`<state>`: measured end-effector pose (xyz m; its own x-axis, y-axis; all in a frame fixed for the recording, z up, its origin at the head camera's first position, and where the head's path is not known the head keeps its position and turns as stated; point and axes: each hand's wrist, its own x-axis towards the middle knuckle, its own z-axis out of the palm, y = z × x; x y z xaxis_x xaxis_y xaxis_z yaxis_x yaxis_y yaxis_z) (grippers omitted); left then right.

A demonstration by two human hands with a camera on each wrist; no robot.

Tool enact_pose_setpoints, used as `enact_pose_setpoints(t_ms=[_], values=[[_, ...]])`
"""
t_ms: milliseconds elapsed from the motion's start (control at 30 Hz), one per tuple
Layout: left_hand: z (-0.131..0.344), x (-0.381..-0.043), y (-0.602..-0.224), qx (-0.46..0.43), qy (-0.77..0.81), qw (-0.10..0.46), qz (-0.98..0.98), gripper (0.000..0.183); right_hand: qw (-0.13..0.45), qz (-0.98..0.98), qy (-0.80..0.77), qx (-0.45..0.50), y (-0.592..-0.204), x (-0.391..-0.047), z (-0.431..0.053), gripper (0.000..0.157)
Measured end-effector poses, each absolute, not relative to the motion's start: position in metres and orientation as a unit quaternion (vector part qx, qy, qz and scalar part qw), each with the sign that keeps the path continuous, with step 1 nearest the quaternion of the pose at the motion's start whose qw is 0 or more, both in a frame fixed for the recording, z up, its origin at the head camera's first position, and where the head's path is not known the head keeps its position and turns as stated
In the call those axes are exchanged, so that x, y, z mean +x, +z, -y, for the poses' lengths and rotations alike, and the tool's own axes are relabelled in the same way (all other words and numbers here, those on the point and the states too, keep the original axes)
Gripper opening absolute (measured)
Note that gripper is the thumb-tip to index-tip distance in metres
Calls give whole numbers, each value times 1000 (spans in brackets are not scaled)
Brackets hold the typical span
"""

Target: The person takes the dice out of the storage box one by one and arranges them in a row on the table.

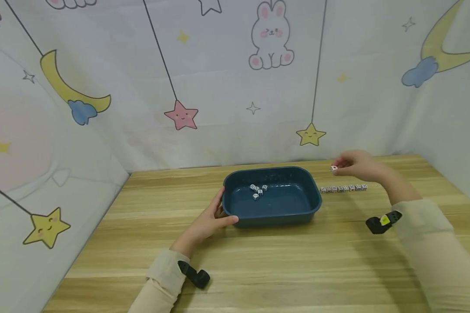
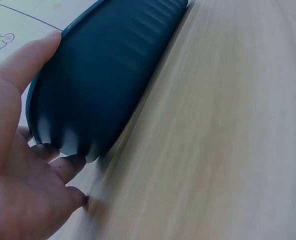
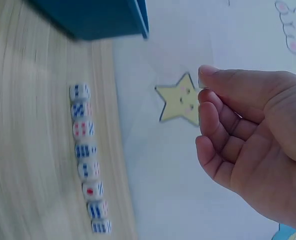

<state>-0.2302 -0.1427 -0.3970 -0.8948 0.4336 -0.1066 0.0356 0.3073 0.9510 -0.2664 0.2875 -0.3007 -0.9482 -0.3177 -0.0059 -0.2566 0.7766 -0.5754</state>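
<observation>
A dark blue rectangular plastic basin [image 1: 274, 220] stands on the table with several white dice [image 1: 256, 197] lying loose at its left end. My left hand [image 1: 207, 222] holds the basin's left end, thumb at the near corner of the rim and fingers round the end wall; in the left wrist view its bent fingertips [image 2: 70, 165] touch that wall. To the right of the basin, my right hand [image 1: 358, 166] pinches one white die [image 1: 334, 168] between thumb and fingers, above the table. Below that hand runs a straight row of dice [image 3: 83, 130], set side by side.
The wooden table [image 1: 258, 269] ends at the back against a white cloth [image 1: 219, 148] printed with stars, moons and a rabbit. The row of dice starts close beside the basin's right end. Each wrist carries a black camera [image 1: 196, 274].
</observation>
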Motion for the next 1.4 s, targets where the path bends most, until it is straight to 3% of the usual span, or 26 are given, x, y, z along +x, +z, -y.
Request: enact_pose_setpoints(t_ms=[367,800,1400], values=[[143,-229,-397,145,573,170,-788,104,51,-957,-262,-109,-313,-261,-345,39],[143,-230,-396,144,569,176,-790,103,52,-963,-254,-69,-343,-259,-381,49],[145,-228,-395,147,570,179,-788,102,38,-966,-249,-52,-377,-263,-395,40]])
